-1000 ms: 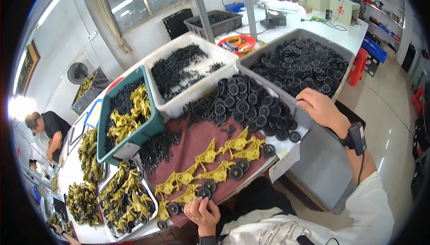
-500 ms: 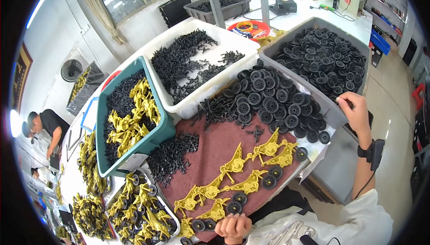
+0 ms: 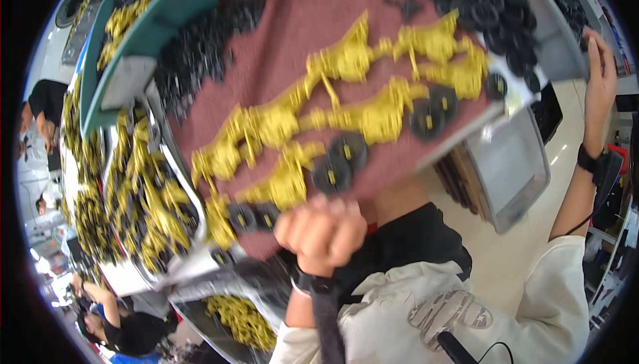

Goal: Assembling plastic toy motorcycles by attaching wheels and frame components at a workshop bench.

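Note:
My left hand is curled into a fist at the near edge of a maroon mat; nothing shows inside it. Yellow plastic frame parts lie in rows on the mat, with black wheels fitted on some just above my knuckles. At the far right my right hand grips the rim of a grey bin, next to a heap of loose black wheels. A dark watch sits on that wrist.
A teal bin with yellow parts stands at the upper left, and white trays of yellow parts lie left of the mat. A grey tray sits below the table edge. Other people work at the left.
The view has dropped much closer to the mat and tilted. My left hand stays fisted at the mat's near edge; my right hand has slid to the grey bin's outer rim.

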Demonstrator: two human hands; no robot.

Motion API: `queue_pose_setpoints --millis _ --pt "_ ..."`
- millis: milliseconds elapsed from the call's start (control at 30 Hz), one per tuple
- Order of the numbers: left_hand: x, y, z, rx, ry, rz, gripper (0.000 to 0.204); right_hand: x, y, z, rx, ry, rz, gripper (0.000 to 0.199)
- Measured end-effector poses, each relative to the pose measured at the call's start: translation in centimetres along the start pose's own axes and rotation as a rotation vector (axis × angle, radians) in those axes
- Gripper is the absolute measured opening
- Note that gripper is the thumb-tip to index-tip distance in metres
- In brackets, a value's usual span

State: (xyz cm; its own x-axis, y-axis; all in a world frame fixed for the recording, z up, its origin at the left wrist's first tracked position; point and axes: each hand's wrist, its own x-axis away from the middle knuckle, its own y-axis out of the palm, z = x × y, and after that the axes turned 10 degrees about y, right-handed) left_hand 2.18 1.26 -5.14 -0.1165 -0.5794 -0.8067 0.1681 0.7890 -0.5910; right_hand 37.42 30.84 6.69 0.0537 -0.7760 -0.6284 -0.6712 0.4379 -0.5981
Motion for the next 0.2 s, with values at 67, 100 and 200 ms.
queue_pose_setpoints --millis 67,100,200 --pt "-1.0 -0.6 1.0 0.088 -0.085 0.113 0.023 2.5 -3.0 -0.6 0.112 -0.056 0.010 0.026" --pt "-0.7 -1.8 2.2 0.032 -0.162 0.142 0.026 4.0 -4.6 -0.7 0.216 -0.117 0.041 0.026" --pt "3.0 -7.5 5.4 0.057 -0.338 0.023 0.032 9.8 -9.2 0.4 0.179 -0.121 -0.105 0.028"
